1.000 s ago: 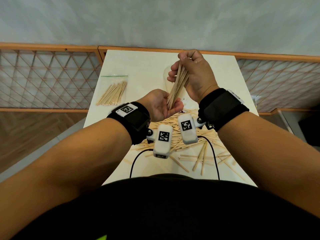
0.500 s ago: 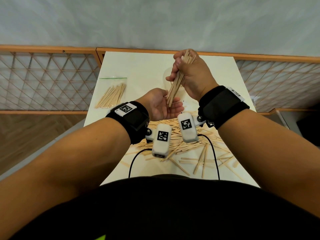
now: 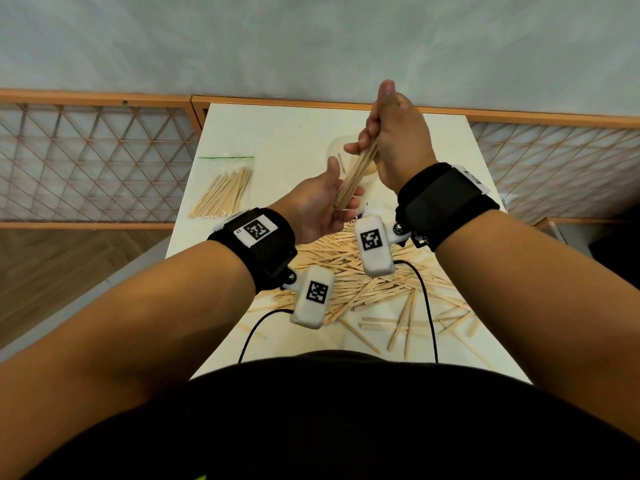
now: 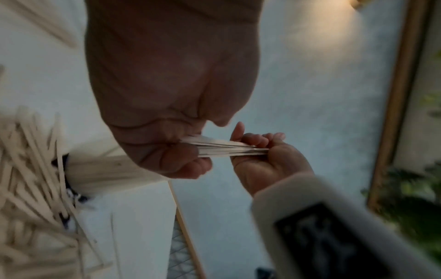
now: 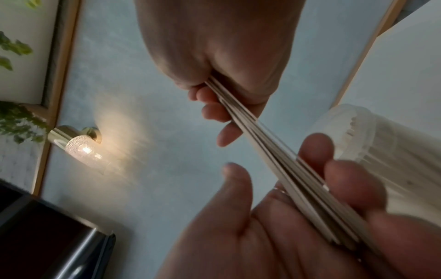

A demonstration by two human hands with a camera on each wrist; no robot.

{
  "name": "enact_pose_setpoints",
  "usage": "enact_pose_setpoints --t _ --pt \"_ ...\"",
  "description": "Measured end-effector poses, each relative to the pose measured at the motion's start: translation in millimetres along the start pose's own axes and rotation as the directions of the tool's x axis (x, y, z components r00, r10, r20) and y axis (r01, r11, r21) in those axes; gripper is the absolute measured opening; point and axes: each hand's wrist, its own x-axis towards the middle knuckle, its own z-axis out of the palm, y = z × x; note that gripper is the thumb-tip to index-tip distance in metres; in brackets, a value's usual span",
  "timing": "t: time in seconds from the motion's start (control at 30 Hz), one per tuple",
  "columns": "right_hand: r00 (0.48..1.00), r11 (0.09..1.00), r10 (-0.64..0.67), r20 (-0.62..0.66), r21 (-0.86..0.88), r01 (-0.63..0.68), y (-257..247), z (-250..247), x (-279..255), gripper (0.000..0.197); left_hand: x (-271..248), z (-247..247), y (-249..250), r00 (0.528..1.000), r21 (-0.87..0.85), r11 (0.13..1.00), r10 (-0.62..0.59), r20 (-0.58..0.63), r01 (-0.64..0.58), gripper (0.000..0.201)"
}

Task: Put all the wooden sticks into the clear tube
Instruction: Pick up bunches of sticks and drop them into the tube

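Observation:
My right hand point(image 3: 372, 143) grips the upper part of a bundle of wooden sticks point(image 3: 356, 178), held steeply tilted above the table. The bundle's lower ends sit in my upturned left hand point(image 3: 332, 202). In the right wrist view, the left hand's fingers point(image 5: 317, 149) curl up against the bundle point(image 5: 274, 156) and the thumb stands apart. The clear tube point(image 3: 369, 183) stands right behind both hands, partly hidden, and shows as a pale ribbed cylinder point(image 5: 381, 147). A loose pile of sticks point(image 3: 363, 282) lies on the table under my wrists.
A clear zip bag of sticks point(image 3: 225, 192) lies at the left edge of the white table point(image 3: 277, 133). Stray sticks point(image 3: 401, 320) and two black cables point(image 3: 427, 306) lie near the front edge. A wooden lattice rail point(image 3: 97, 161) flanks the table.
The right hand has shifted its hold on the bundle, and its thumb now points up over the stick tops. The left hand stays under the lower ends, thumb raised.

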Motion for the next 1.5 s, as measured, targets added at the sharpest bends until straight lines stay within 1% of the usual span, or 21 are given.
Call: enact_pose_setpoints --t 0.07,0.13,0.2,0.23,0.3,0.37,0.4,0.47,0.53,0.6,0.67,0.77,0.8,0.9,0.97,1.07,1.13,1.2,1.33,1.43,1.5 --pt "0.998 1.0 0.017 -0.065 0.021 -0.016 -2.9 -2.7 5.0 0.039 -5.3 0.5 -1.0 0.994 0.214 0.971 0.104 0.038 -0.11 0.052" --pt "0.995 0.999 0.031 -0.1 -0.018 -0.033 -3.7 -6.3 8.1 0.038 -10.1 0.8 1.1 0.977 0.433 0.876 0.192 0.091 -0.212 0.033" --pt "0.997 0.987 0.006 -0.081 -0.157 -0.018 -5.0 -10.2 10.9 0.038 -14.1 0.3 4.6 0.968 0.515 0.819 0.217 0.128 -0.251 0.022" --pt "0.999 0.963 -0.012 -0.052 -0.268 -0.002 -6.2 -12.2 12.7 0.039 -16.5 -0.6 6.3 0.967 0.522 0.813 0.213 0.142 -0.256 0.021" --pt "0.999 0.869 -0.03 0.018 -0.494 0.035 -8.8 -17.2 16.3 0.039 -20.2 -3.1 8.1 0.966 0.53 0.809 0.195 0.169 -0.255 0.022" --pt "0.997 0.788 -0.022 0.077 -0.613 0.065 -10.2 -21.1 18.3 0.04 -21.5 -4.6 8.9 0.965 0.538 0.802 0.197 0.171 -0.259 0.021" --pt "0.995 0.775 -0.011 0.104 -0.627 0.074 -10.8 -22.1 18.2 0.039 -21.2 -4.7 8.8 0.964 0.534 0.803 0.209 0.162 -0.264 0.017" --pt "0.985 0.805 0.036 0.168 -0.589 0.071 -12.6 -23.5 17.1 0.036 -19.5 -3.9 8.2 0.963 0.504 0.821 0.221 0.152 -0.268 0.01" --pt "0.96 0.858 0.106 0.26 -0.512 0.044 -18.0 -26.6 17.1 0.029 -18.5 -3.9 7.2 0.969 0.466 0.85 0.205 0.138 -0.246 0.009" --pt "0.927 0.877 0.158 0.34 -0.479 0.026 -26.9 -31.9 18.5 0.021 -18.2 -6.2 6.5 0.974 0.444 0.867 0.188 0.129 -0.226 0.009" --pt "0.912 0.844 0.182 0.367 -0.534 0.046 -32.6 -36.1 20.4 0.02 -17.5 -8.5 7.0 0.975 0.442 0.869 0.183 0.127 -0.221 0.013" --pt "0.91 0.745 0.197 0.364 -0.659 0.102 -30.1 -36.8 21.6 0.023 -14.3 -8.3 6.2 0.97 0.418 0.876 0.228 0.082 -0.241 0.025" --pt "0.909 0.739 0.201 0.365 -0.666 0.104 -29.4 -37.2 22.5 0.023 -12.5 -8.1 5.4 0.967 0.4 0.881 0.248 0.065 -0.253 0.027" --pt "0.886 0.788 0.234 0.401 -0.612 0.069 -36.2 -40.4 25.4 0.018 -8.3 -11.1 4.2 0.956 0.4 0.873 0.292 0.03 -0.279 0.028" --pt "0.864 0.781 0.274 0.424 -0.621 0.057 -43.0 -42.5 27.1 0.017 -5.1 -15.6 4.9 0.953 0.419 0.862 0.301 0.028 -0.284 0.028" --pt "0.821 0.68 0.346 0.454 -0.724 0.114 -40.0 -37.2 28.3 0.02 -0.6 -19.6 6.7 0.954 0.425 0.86 0.298 0.031 -0.282 0.028" --pt "0.81 0.626 0.361 0.462 -0.764 0.157 -34.4 -31.8 29.6 0.025 2.4 -21.3 6.6 0.958 0.411 0.869 0.281 0.05 -0.276 0.027" --pt "0.814 0.626 0.357 0.458 -0.764 0.155 -32.7 -29.3 33.0 0.026 4.8 -23.4 6.5 0.964 0.404 0.876 0.258 0.07 -0.264 0.026" --pt "0.84 0.602 0.331 0.429 -0.782 0.163 -36.3 -26.5 39.5 0.013 11.2 -27.3 11.1 0.969 0.428 0.871 0.236 0.068 -0.242 0.026" --pt "0.889 0.556 0.261 0.377 -0.811 0.181 -44.6 -23.2 52.3 0.014 20.2 -33.4 15.9 0.959 0.452 0.861 0.28 -0.036 -0.235 0.034" --pt "0.929 0.483 0.189 0.319 -0.854 0.195 -52.6 -21.6 64.5 0.014 27.2 -45.5 14.2 0.951 0.45 0.873 0.277 -0.138 -0.189 0.041"
